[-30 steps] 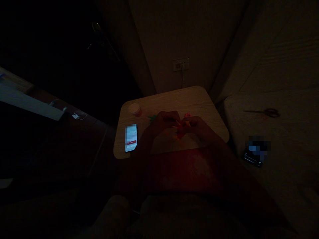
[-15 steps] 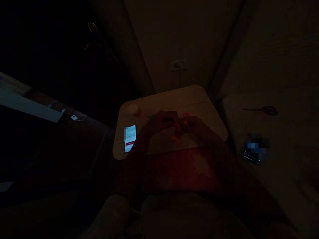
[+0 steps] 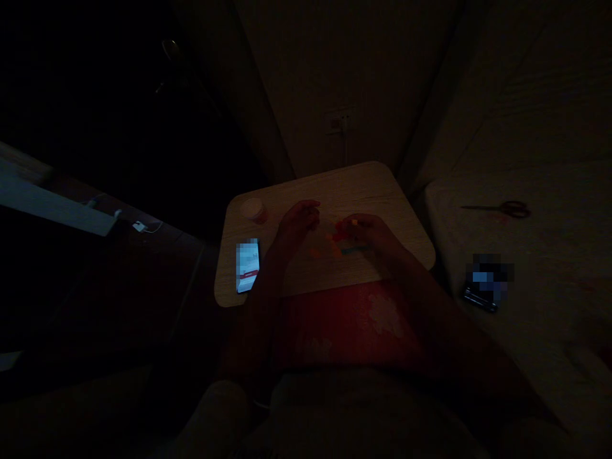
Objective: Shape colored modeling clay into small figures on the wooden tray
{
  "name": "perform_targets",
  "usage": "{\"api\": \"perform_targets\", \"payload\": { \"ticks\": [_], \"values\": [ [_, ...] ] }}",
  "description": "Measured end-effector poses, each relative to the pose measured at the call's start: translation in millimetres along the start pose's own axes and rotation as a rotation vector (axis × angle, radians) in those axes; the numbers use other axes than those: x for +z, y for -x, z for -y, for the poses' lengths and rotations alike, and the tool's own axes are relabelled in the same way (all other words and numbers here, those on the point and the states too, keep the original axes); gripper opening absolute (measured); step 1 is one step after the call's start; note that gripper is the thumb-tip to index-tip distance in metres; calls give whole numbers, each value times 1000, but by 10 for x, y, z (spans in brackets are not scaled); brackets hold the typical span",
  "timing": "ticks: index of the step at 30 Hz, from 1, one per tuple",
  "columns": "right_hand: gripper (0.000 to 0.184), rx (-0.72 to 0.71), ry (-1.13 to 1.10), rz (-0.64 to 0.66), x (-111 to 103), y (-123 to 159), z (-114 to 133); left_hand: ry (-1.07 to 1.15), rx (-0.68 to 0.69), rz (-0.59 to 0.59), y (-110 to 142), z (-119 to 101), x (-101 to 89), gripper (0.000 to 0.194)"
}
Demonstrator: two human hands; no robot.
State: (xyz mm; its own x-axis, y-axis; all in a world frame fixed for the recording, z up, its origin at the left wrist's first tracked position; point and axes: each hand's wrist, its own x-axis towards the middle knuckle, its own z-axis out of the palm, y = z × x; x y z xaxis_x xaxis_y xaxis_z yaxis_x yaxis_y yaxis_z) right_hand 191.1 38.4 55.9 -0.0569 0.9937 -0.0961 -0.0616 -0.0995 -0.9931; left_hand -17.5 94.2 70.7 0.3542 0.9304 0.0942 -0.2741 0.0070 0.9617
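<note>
The scene is very dark. My left hand is over the small wooden table, its index finger stretched out and the others loosely bent; I see nothing held in it. To its right, my right hand has its fingers closed on a small red piece, with a small yellow bit at the fingertips. Just below the red piece lie orange pieces and a teal strip. The kind of these pieces is too dim to make out.
A round, pale-lidded tub and a lit phone are at the table's left. On the pale surface to the right lie scissors and a dark device. A wall socket is behind the table.
My hands, close together before over the pieces, have drawn apart, the left one moving left. The orange pieces and teal strip between them now show more. The pink thing behind my right hand is out of sight.
</note>
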Motion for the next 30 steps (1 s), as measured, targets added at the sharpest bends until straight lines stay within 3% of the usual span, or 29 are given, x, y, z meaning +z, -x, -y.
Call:
{"api": "perform_targets", "payload": {
  "ticks": [7,14,19,24,30],
  "values": [
    [34,64,117,-143,-18,-296,-160,-53,-49,-112,78,93,-78,34],
    [18,-14,534,-236,10,-435,-129,-187,-60,-154,135,206,-138,23],
    [17,-59,696,-238,74,-471,-72,-275,-34,-156,175,224,-159,20],
    [12,-87,734,-227,65,-444,-38,-361,-10,-148,198,220,-170,19],
    [17,-61,583,-134,-18,-437,-27,-418,-22,-171,232,269,-157,13]
  ]
}}
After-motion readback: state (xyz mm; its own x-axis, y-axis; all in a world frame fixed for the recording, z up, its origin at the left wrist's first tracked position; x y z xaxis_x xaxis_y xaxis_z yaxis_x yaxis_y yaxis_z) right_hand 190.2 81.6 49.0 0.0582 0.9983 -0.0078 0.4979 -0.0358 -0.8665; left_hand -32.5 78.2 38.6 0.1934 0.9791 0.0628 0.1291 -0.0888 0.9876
